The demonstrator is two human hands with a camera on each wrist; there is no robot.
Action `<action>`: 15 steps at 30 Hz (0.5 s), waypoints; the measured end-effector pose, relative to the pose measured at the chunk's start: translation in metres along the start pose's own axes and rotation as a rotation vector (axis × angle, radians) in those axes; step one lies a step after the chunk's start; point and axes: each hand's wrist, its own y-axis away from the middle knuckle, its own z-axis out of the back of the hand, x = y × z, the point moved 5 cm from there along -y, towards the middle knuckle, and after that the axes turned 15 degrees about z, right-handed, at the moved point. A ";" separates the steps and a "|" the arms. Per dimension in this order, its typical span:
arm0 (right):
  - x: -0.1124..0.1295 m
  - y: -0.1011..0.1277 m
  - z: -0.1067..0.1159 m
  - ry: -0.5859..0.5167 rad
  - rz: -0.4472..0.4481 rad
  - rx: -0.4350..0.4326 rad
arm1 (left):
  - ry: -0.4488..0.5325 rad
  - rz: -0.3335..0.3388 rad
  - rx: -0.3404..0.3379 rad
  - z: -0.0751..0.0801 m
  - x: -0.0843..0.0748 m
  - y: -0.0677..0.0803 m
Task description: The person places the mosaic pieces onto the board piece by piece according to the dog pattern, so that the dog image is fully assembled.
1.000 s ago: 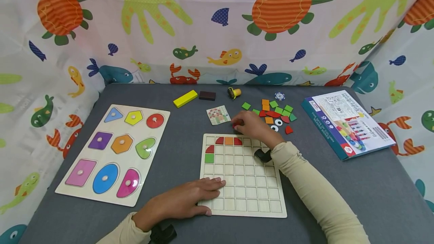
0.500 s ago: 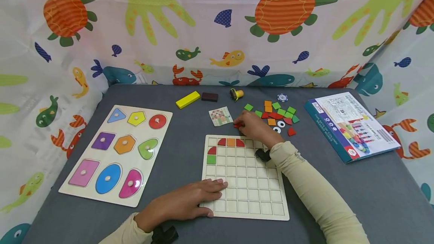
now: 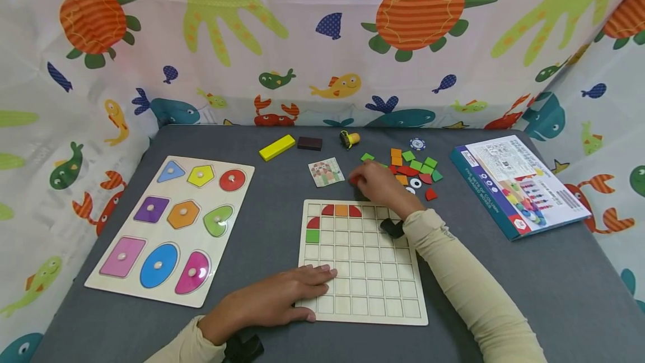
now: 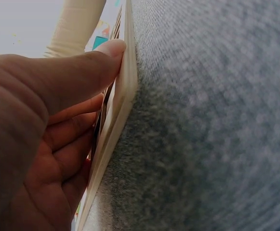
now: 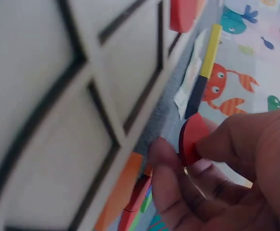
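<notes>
Lifted slightly, right hand pinches a red piece; left hand lies flat on the grid board.

Head cam: high, looks fwd and down over the whole grey table, far curtain incl. Left wrist cam: v. close, at table level by the grid board near edge. Right wrist cam: v. close, low over the board's far side. All three share the board.
</notes>
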 end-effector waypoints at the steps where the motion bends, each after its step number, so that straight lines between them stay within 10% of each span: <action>1: 0.000 0.000 0.001 -0.010 -0.002 0.001 | 0.003 0.001 0.002 0.000 0.000 0.000; 15: 0.025 0.011 -0.002 -0.212 0.032 -0.001 | 0.007 0.006 0.018 0.001 0.000 0.000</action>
